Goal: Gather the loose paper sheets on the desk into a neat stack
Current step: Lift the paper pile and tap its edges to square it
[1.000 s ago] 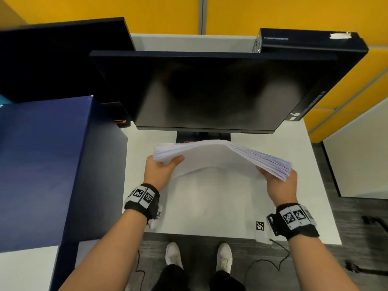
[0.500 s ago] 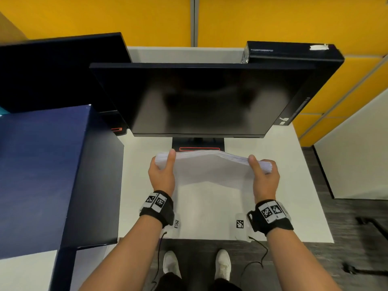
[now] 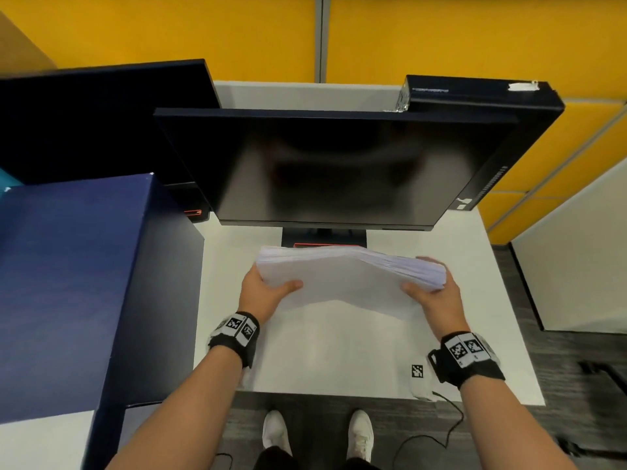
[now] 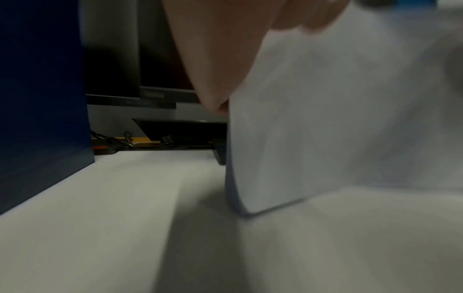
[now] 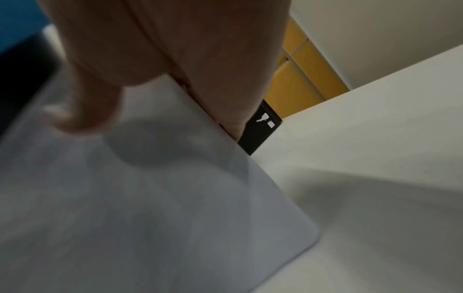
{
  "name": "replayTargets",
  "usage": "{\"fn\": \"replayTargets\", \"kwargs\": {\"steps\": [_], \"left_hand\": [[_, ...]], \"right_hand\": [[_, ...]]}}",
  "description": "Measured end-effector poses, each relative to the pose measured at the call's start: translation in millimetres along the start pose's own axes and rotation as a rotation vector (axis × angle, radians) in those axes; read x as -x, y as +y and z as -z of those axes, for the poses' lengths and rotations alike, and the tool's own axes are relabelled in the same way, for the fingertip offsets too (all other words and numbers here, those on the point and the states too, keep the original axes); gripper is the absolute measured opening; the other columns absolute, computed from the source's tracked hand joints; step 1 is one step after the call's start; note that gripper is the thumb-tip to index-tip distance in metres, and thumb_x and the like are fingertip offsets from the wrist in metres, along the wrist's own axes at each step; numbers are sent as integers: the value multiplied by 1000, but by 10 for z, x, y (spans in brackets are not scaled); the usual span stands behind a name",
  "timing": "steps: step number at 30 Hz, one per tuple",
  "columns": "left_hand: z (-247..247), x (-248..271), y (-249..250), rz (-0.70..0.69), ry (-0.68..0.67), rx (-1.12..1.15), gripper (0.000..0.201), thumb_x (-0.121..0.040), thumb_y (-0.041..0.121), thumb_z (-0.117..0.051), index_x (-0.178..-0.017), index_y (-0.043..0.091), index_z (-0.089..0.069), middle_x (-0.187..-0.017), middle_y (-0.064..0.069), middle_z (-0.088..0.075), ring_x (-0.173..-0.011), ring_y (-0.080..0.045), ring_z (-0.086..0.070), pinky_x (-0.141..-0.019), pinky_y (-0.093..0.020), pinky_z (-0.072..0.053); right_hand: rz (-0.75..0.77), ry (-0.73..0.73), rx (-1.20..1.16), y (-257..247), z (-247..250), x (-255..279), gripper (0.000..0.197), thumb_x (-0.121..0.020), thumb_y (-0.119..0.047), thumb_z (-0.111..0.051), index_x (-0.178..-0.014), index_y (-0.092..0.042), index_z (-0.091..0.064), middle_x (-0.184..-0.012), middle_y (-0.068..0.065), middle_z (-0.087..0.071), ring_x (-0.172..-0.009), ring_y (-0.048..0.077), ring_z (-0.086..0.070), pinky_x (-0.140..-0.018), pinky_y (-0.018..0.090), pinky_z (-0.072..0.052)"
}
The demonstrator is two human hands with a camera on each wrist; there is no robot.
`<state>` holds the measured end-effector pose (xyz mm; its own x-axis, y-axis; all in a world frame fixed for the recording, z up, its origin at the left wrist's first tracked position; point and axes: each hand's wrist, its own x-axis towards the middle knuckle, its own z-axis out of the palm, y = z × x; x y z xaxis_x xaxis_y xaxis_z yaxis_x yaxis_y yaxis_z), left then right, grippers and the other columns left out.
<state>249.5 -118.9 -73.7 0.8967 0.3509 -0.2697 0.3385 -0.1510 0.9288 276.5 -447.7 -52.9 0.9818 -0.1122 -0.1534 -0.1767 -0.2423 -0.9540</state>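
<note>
A thick stack of white paper sheets (image 3: 349, 279) is held on edge above the white desk (image 3: 339, 354), tilted toward me, just in front of the monitor stand. My left hand (image 3: 263, 290) grips its left end, thumb across the near face. My right hand (image 3: 432, 295) grips its right end, thumb on the near face and fingers behind. In the left wrist view the stack (image 4: 338, 119) has its lower corner close over the desk. In the right wrist view the stack (image 5: 150, 208) hangs over the desk with my thumb on it. The sheet edges at the right end fan slightly.
A black monitor (image 3: 332, 171) stands directly behind the stack. A tall dark blue box (image 3: 78, 283) borders the desk on the left. A black computer case (image 3: 485, 130) stands at the back right. A small tagged white device (image 3: 419, 378) lies near the front edge.
The stack went down to the desk on its edge half a second ago and is now lifted and tilted toward me again. Both thumbs have moved back onto its near face.
</note>
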Motion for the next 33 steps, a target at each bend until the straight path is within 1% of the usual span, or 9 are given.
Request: {"fn": "replayTargets", "kwargs": {"steps": [3,7,10,13,17,21,25,30,33], "left_hand": [[15,-44,9,48,21,-54,30,-74,26,-89,-96,12,-74,-93,-4,-76,-93,-27,-74,-74,-29,-57],[119,-36,349,-123,79,44,17,-78,16,-85,-82,25,-71,-76,15,-72,-66,6,-68,-67,-14,-52],[152,1,398,-194,68,16,28,-76,11,-86,-69,26,-64,-51,22,-63,-47,12,-57,-52,-3,-42],[143,-23,161,-163,11,-41,25,-69,13,-92,-86,15,-74,-73,17,-72,-65,11,-65,-65,-8,-47],[134,-47,46,-92,8,-70,23,-75,19,-88,-94,14,-78,-84,12,-75,-70,5,-68,-72,-21,-53],[147,-51,65,-124,36,-51,15,-78,17,-86,-88,21,-75,-76,17,-74,-68,7,-67,-67,-10,-52],[10,28,-48,-17,79,-38,24,-76,31,-87,-78,13,-70,-65,3,-69,-54,1,-59,-62,-23,-50],[-115,156,126,-79,133,172,33,-84,33,-79,-111,20,-65,-101,5,-71,-95,-13,-71,-77,-22,-57],[-179,194,240,-2,247,253,37,-86,58,-63,-91,22,-65,-94,-8,-71,-91,-28,-70,-78,-39,-60]], "right_hand": [[-31,36,29,-30,-54,-23,24,-76,-6,-81,-94,-19,-73,-96,5,-74,-73,-4,-69,-65,7,-50],[133,130,16,-315,11,-44,17,-80,-8,-78,-92,-18,-71,-86,0,-72,-67,-14,-64,-65,5,-49],[154,111,26,-330,88,-32,17,-80,-14,-79,-94,-20,-71,-87,-9,-71,-75,-5,-66,-69,12,-52],[8,-6,96,-38,73,-49,29,-79,-7,-79,-105,-15,-71,-97,-3,-73,-83,4,-68,-76,22,-56],[56,-35,190,95,24,8,36,-85,19,-52,-75,-12,-65,-72,5,-63,-67,-18,-59,-63,12,-45],[71,39,92,-26,35,49,14,-81,2,-75,-92,-4,-69,-83,0,-69,-66,-14,-63,-64,3,-46],[-21,8,119,40,-37,113,18,-83,-11,-77,-98,-11,-67,-65,-18,-62,-55,-13,-58,-67,24,-44],[9,81,-92,-7,-46,212,45,-79,-19,-81,-115,-11,-56,-102,-4,-65,-92,3,-62,-81,17,-49],[24,171,-192,-137,-132,249,29,-86,-39,-66,-100,-15,-58,-87,-6,-59,-77,-2,-57,-73,12,-45]]}}
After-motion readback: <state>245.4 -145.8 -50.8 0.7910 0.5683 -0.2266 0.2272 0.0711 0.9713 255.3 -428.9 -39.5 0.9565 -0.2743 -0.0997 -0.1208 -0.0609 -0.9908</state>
